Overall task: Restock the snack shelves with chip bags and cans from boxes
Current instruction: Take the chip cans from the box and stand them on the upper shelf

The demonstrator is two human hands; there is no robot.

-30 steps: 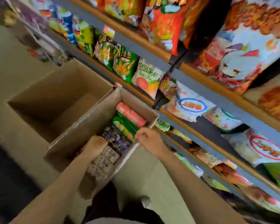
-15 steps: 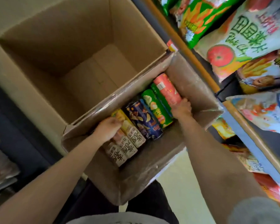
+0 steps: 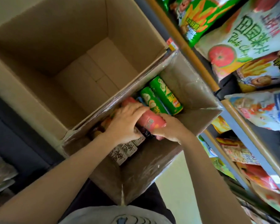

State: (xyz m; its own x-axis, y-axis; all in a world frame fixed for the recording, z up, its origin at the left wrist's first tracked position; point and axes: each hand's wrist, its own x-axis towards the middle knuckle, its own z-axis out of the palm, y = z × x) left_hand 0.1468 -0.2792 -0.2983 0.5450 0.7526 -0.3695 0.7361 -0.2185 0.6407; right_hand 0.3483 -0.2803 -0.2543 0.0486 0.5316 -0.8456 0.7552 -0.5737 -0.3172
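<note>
A small cardboard box (image 3: 192, 88) in front of me holds several chip cans lying on their sides. Both my hands are inside it on a pink can (image 3: 149, 121). My left hand (image 3: 124, 122) lies over the can's upper part with fingers curled on it. My right hand (image 3: 168, 128) grips the can's near end from below. Two green cans (image 3: 166, 95) lie beyond it, and white cans with black lettering (image 3: 125, 150) lie nearer me. Snack shelves (image 3: 229, 109) with chip bags run along the right.
A larger empty cardboard box (image 3: 63, 50) stands open to the left, touching the small one. The shelf rail (image 3: 189, 50) runs close past the small box's right side. Pale floor (image 3: 173, 188) shows below the box. Dark shelving (image 3: 5, 130) with packets lies at the far left.
The view has closed in on the box. The pink can has moved from the far end toward the middle, now held in both hands; my left hand left the white cans.
</note>
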